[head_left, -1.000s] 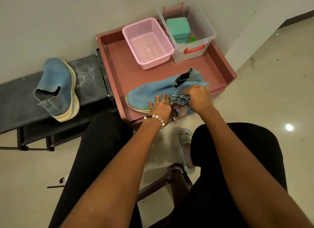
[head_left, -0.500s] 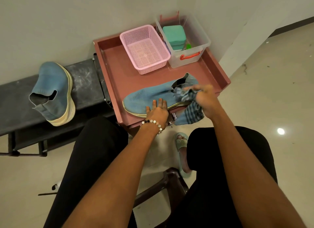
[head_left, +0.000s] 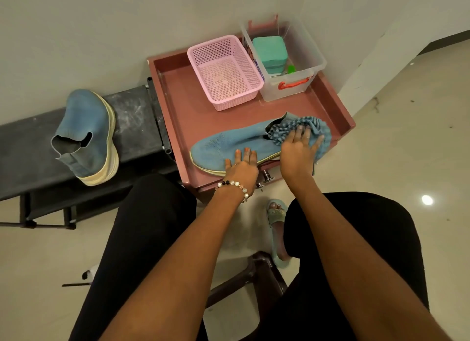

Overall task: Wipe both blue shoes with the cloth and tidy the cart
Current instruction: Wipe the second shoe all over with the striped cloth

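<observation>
Shoe [head_left: 236, 143] on the cart [head_left: 338, 111] lies directly under both hands, long axis running left to right, toe toward the left hand [head_left: 241, 166], heel opening toward the right hand [head_left: 297, 152]. Left fingers lie flat on the midfoot, pinning it. The right, fingers spread and straight, presses the striped cloth [head_left: 300, 128] over the heel, so it is nearer for the wipe. The second shoe [head_left: 87, 134] stands well left of both hands on the dark bench surface [head_left: 23, 147], probably next.

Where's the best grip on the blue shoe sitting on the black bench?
Probably the ankle collar. The shoe on the bench lies on its side, opening toward the person, cream sole to the right. Come from the near side, pinching the soft knit collar edge at the notch.
</observation>
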### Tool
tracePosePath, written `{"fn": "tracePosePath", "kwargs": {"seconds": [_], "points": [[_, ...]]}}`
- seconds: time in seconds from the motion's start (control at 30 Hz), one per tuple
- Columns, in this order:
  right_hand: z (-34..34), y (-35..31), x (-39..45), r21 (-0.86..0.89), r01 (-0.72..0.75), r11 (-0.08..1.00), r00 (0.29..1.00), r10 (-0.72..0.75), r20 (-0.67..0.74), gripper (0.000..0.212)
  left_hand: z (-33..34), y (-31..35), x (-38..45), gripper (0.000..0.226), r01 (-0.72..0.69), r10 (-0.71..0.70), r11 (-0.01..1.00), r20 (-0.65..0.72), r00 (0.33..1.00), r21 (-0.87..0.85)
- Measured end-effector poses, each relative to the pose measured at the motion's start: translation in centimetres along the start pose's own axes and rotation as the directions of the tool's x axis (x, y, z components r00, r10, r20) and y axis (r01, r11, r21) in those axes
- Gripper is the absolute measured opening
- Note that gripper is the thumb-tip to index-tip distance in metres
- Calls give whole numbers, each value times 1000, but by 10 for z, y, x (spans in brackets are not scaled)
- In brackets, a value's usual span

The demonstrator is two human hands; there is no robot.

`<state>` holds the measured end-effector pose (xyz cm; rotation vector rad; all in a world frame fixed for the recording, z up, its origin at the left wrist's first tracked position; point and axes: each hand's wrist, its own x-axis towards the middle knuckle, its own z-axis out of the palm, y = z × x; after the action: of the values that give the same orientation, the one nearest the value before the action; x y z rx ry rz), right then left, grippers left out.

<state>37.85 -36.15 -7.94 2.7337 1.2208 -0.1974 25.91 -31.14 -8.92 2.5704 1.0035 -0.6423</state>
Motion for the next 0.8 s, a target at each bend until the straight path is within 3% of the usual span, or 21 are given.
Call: {"fn": "tracePosePath", "kwargs": {"seconds": [0.07,0.17,0.33,0.37,0.47,0.57,0.73,0.8], "points": [[-7,-7,1,-15,-29,999,1000,28,-8,46,2,0,0,86,0,0,1000,-7,1000,2],[-14,-19,0,13,69,998,998,-69,10,32,3,0,-2,92,-8,8,1000,-8,1000,3],[-20,18,12,312,165,936,986,-166,-23,39,2,-2,-3,90,-26,26,1000,-10,1000,-2],[-20,28,15,304,162,939,987,-159,-37,40,2,-3,-3,88,-32,32,999,-15,999,3],[-18,32,8,41,128,991,987,-123,-108,23,1,-4,-4,84,-40,40,999,-14,999,7],[-13,14,3,-49,128,991,984,-133,-118,20,2,-3,-2,87,-32,32,999,-20,999,12],[-25,11,11,100,167,981,985,-163,-50,18,1,-2,0,84,-29,29,999,-12,1000,14],[-23,16,14,211,151,966,988,-152,-15,29,0,-2,0,82,-25,25,1000,-6,1000,10]]}}
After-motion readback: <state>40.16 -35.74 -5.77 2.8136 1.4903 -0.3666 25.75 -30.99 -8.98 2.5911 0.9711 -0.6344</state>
